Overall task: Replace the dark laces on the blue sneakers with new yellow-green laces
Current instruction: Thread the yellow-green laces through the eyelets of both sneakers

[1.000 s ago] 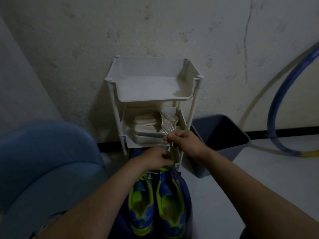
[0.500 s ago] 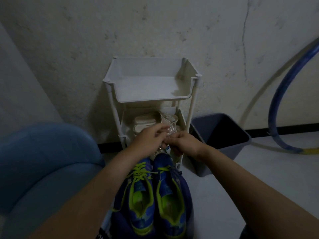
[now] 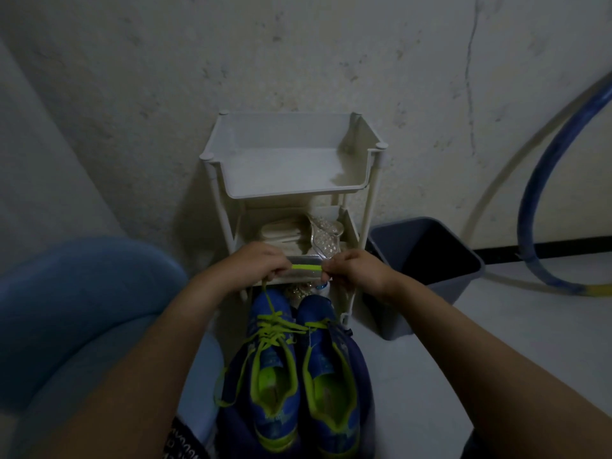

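As left hand [image 3: 261, 264] and right hand [image 3: 355, 270] pinch one lace [image 3: 306, 267], two sneakers [image 3: 275, 385] [image 3: 331, 389] rest.

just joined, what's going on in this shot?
A person is relacing a pair of blue sneakers. The left hand and right hand pinch a stretch of yellow-green lace taut between them, above the toes and in front of a white rack. From the left hand the lace runs down into the left sneaker, which looks partly laced.
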`<state>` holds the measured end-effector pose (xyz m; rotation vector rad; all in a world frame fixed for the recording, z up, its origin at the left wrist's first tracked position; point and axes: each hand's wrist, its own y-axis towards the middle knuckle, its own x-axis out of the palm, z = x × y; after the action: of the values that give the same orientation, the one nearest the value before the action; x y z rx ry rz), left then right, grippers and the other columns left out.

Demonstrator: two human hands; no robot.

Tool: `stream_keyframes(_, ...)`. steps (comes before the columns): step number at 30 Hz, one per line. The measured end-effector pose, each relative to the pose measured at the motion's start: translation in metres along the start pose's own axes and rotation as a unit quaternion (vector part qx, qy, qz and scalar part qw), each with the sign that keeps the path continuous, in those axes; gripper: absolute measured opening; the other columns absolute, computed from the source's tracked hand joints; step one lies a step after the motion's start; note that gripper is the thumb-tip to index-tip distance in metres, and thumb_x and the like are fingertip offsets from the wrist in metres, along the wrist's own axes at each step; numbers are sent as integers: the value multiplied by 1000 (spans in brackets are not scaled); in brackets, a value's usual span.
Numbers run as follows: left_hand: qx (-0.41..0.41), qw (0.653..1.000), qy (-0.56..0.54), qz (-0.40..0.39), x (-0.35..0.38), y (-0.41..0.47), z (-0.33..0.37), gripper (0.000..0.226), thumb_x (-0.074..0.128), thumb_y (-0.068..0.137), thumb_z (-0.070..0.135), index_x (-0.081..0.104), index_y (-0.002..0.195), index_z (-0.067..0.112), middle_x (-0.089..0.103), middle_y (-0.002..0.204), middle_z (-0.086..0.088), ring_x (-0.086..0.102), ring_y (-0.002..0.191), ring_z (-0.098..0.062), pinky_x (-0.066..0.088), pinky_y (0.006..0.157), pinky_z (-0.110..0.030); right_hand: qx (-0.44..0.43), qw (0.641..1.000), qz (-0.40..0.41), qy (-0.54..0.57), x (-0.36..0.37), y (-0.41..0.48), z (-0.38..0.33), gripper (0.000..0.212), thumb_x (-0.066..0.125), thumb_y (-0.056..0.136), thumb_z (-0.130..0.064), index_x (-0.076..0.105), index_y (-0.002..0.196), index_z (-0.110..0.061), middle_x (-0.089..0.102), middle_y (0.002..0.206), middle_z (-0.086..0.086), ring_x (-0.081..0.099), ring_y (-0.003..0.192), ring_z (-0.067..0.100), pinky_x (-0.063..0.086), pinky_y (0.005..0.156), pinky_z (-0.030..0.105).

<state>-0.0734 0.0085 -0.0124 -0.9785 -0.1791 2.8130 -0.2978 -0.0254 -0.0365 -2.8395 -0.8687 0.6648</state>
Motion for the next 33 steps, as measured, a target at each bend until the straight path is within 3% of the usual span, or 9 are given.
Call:
stream_keyframes(5, -19, 999, 28, 19, -17, 0, -22, 38, 60, 88, 8, 49, 52, 14, 47, 47, 5, 41, 48, -8, 36, 56, -24, 94, 966, 6, -241, -8, 7, 15, 25, 59, 94, -20, 70, 108, -3, 64, 114, 13, 59, 108, 25, 46, 100, 38)
stream_keyframes(14, -69, 991, 107, -42, -2, 1, -30, 27, 56, 90, 16, 68, 65, 18, 62, 61, 3, 54, 52, -7, 44, 55, -22, 163, 882, 2, -442, -2, 6, 36, 33, 61, 88, -32, 66, 116, -14, 64, 121, 6, 60, 103, 26, 50, 97, 44)
stream_keyframes(17, -35, 990, 103, -86, 15, -2, -18, 21, 60, 91, 19, 72, 74, 19, 66, 65, 7, 59, 59, -6, 48, 64, -24, 83, 946, -14, -315, 8, 8, 31, 43, 58, 89, -24, 59, 132, -23, 58, 129, 2, 60, 113, 19, 50, 94, 30)
stream_keyframes(20, 1, 993, 85, -83, 34, -2, -8, 17, 63, 89, 23, 75, 78, 20, 68, 65, 11, 59, 56, 4, 45, 59, -15, 19, 991, -68, -112, 20, 4, 14, 29, 56, 95, -15, 67, 122, -17, 66, 105, -4, 59, 69, -12, 42, 61, 5)
stream_keyframes(22, 2, 994, 87, -63, 38, 2, -7, 17, 64, 87, 26, 74, 73, 25, 69, 64, 12, 59, 56, 7, 43, 59, -17, 10, 994, -78, -81, 20, 4, 11, 20, 55, 99, -17, 71, 107, -9, 68, 83, -2, 56, 52, -10, 38, 49, 3)
stream_keyframes(24, -4, 994, 87, -67, 36, 4, -8, 18, 64, 86, 26, 73, 70, 26, 69, 65, 11, 59, 57, 7, 43, 62, -20, 10, 996, -61, -66, 17, 2, 11, 21, 58, 99, -21, 72, 97, -5, 66, 70, -2, 58, 55, -4, 46, 57, 12)
stream_keyframes(26, -10, 993, 90, -77, 32, 3, -10, 19, 63, 87, 24, 73, 71, 23, 70, 68, 8, 60, 59, 6, 46, 64, -22, 17, 995, -36, -91, 11, 7, 16, 22, 62, 96, -27, 75, 91, -9, 66, 67, -3, 60, 63, 6, 53, 70, 27)
stream_keyframes(29, -23, 991, 108, -71, 25, 4, -17, 21, 61, 87, 26, 75, 72, 22, 71, 69, 8, 61, 60, 4, 48, 68, -24, 41, 979, -22, -200, 5, 10, 20, 22, 62, 94, -30, 70, 79, -16, 66, 75, 0, 64, 73, 14, 54, 75, 29)
stream_keyframes(33, -49, 986, 141, -78, 23, 6, -27, 22, 60, 88, 26, 72, 69, 25, 71, 67, 8, 59, 55, 1, 47, 64, -24, 106, 921, -20, -374, 2, 11, 31, 24, 64, 88, -32, 69, 102, -12, 67, 107, 5, 64, 96, 19, 54, 91, 38)
